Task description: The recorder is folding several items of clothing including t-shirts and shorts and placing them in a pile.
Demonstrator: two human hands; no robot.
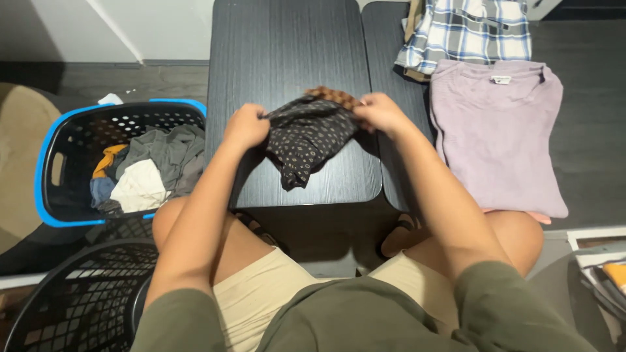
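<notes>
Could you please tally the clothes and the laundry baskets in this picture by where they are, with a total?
Dark dotted garment held by the left hand and right hand: 1
Folded tops on the table, a lilac sweater and a plaid shirt: 2
Laundry baskets, blue-rimmed and black mesh: 2
Total: 5, leaving out the heaped clothes in the blue-rimmed one.

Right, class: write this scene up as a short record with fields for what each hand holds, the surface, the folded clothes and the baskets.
Left hand: grips the left edge of the dark dotted fabric garment
Right hand: grips the garment's right edge
Surface: black wood-grain table
Folded clothes: lilac knit sweater, blue-and-white plaid shirt behind it
Baskets: blue-rimmed black laundry basket holding mixed clothes; black mesh basket nearer the person
</notes>
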